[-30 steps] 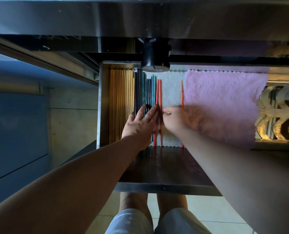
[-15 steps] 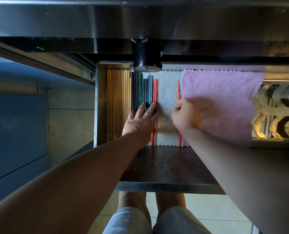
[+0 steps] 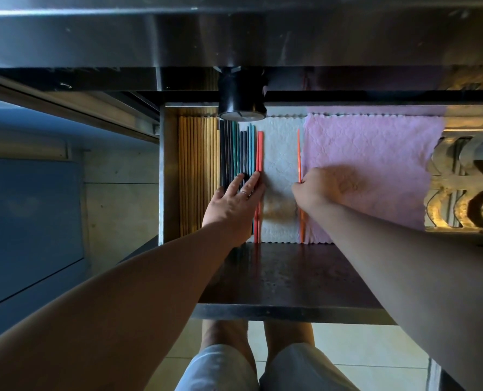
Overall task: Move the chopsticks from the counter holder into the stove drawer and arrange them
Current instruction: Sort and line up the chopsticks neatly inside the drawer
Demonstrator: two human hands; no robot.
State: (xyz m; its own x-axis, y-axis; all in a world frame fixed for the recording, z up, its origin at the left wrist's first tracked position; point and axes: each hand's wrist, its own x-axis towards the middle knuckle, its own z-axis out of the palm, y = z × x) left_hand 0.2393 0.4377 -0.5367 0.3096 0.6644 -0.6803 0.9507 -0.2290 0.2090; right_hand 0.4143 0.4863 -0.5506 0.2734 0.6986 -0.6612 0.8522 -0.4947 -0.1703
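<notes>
Bamboo, dark, teal and red chopsticks [image 3: 234,153] lie in the drawer [image 3: 162,176]. My left hand [image 3: 232,204] lies flat, fingers spread, on them; right hand [image 3: 316,190] pinches lone orange chopstick [image 3: 299,153].

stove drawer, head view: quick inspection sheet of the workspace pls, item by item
surface: open stove drawer, lined with a white cloth and a pink cloth.
job's things: wooden chopsticks packed at the left wall; dark and teal chopsticks beside them; red pair at the row's right edge; a lone orange chopstick lies apart at the pink cloth's edge.
clutter: brown stain on the white cloth.
grippers: left hand flat on the coloured row; right hand at the orange chopstick, grip hidden.
cables: nothing seen.
surroundings: black knob above the drawer, tiled floor below.
</notes>
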